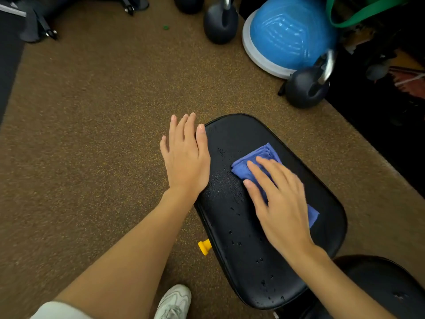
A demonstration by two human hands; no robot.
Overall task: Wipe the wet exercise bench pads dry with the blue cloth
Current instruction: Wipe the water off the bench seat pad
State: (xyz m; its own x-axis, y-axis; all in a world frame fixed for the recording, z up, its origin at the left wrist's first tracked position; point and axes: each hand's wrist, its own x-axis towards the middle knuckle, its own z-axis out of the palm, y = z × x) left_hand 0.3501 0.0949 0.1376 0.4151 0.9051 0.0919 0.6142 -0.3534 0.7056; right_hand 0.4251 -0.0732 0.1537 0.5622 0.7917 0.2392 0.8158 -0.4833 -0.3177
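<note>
White shoe [174, 301] on floor, right hand [279, 203] flat pressing blue cloth [259, 157] on wet bench pad [230, 226], left hand [186, 157] open.

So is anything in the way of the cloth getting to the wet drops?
Nothing visible is. The right hand presses the blue cloth flat on the bench pad, and the drops lie on bare pad right beside it. The left hand sits at the pad's left edge.
</note>
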